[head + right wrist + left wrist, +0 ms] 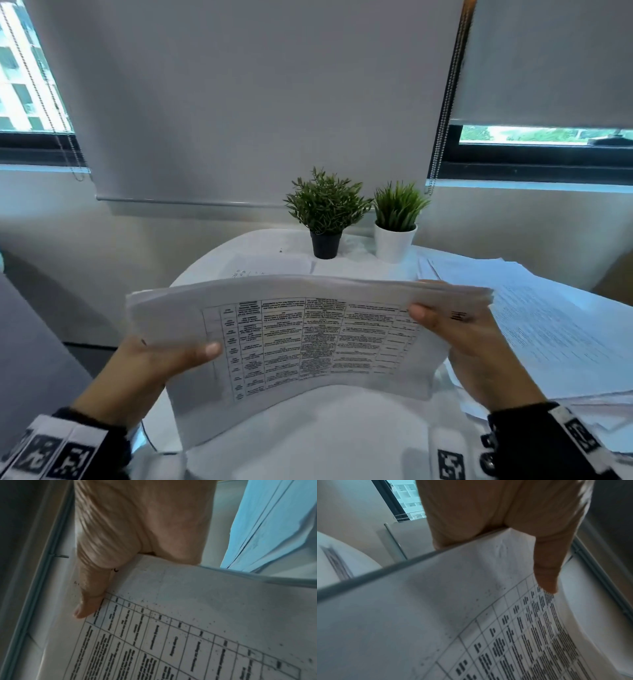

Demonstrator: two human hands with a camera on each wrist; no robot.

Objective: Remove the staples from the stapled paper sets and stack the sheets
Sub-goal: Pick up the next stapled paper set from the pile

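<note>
A thick sheaf of papers (291, 339), a printed table on top, is held up above the white table (329, 431), sagging in the middle. The left hand (154, 366) pinches its left edge with thumb on top; the right hand (459, 339) grips its right edge likewise. Loose sheets (548, 329) lie to the right, two potted plants (356, 219) behind

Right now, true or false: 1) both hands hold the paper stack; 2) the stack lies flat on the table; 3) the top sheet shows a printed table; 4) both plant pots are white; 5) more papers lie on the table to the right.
1) True. The left hand and the right hand each grip an end of the paper stack, thumbs on top.
2) False. It is held up above the white table, and it curves between the hands.
3) True. A grid of text fills the top sheet.
4) False. One is a black pot, the other a white pot.
5) True. Loose papers lie spread there.
</note>
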